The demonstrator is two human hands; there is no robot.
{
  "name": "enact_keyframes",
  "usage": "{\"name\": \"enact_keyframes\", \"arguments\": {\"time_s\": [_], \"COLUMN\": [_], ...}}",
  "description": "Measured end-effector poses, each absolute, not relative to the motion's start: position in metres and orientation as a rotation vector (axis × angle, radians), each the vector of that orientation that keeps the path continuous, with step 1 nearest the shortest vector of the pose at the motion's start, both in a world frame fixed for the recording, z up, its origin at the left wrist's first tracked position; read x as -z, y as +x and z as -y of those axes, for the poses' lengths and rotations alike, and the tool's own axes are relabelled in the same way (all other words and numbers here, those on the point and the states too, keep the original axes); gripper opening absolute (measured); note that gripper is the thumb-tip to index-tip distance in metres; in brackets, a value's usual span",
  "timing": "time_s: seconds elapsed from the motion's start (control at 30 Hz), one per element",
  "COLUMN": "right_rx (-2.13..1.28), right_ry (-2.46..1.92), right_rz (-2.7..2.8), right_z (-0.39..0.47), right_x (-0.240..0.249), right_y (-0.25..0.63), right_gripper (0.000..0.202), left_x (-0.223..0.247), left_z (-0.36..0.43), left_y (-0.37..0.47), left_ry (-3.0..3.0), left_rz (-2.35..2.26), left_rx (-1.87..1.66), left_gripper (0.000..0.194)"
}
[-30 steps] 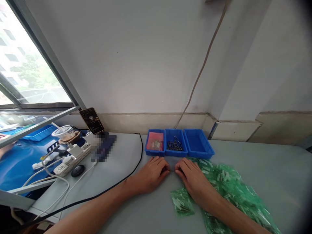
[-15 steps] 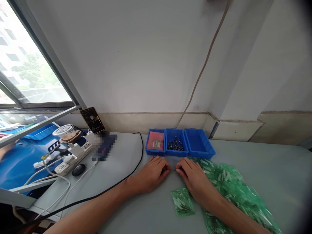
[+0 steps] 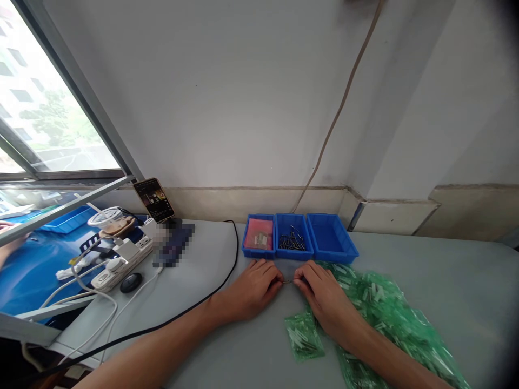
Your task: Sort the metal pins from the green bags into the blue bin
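Fingertips of my left hand (image 3: 259,285) and my right hand (image 3: 318,289) pinch a thin, small metal pin-like piece (image 3: 287,281) between them, low over the grey table. Its ends disappear into the fingers, so its exact kind does not show. Just below my right hand lies a small green plastic bag (image 3: 304,336) with slim pale and metallic pieces inside. A large green plastic bag (image 3: 389,308) full of similar pieces spreads under and beside my right forearm. Behind the hands, the middle blue bin (image 3: 294,255) holds several dark slender metal parts (image 3: 292,240).
The left blue bin (image 3: 258,254) contains a pink packet (image 3: 259,227); the right blue bin (image 3: 332,256) stands beside them. A black cable (image 3: 194,306) crosses by my left arm. Farther left are a power strip (image 3: 121,267), a round black object (image 3: 131,282) and a propped phone (image 3: 154,200).
My right hand has shifted very slightly right, and a little more of the metal piece shows between my fingers. The picture on the propped phone is different.
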State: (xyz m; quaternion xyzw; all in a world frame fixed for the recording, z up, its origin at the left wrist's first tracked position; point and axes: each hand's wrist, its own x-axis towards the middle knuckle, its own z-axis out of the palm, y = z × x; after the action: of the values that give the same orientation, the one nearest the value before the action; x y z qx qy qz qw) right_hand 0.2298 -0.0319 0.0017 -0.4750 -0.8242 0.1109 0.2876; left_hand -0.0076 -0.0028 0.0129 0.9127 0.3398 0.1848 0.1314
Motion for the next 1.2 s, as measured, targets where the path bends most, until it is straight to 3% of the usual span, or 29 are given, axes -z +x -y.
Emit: {"name": "enact_keyframes", "arguments": {"time_s": [1.2], "right_rx": [-0.353], "right_ry": [-1.260], "right_rz": [2.223], "right_z": [0.0301], "right_x": [0.0035], "right_y": [0.2302], "right_gripper": [0.020], "left_x": [-0.0164], "left_z": [0.0038], "left_y": [-0.0073], "left_ry": [2.728], "left_rz": [-0.967], "left_rx": [-0.464], "left_gripper": [0.018]}}
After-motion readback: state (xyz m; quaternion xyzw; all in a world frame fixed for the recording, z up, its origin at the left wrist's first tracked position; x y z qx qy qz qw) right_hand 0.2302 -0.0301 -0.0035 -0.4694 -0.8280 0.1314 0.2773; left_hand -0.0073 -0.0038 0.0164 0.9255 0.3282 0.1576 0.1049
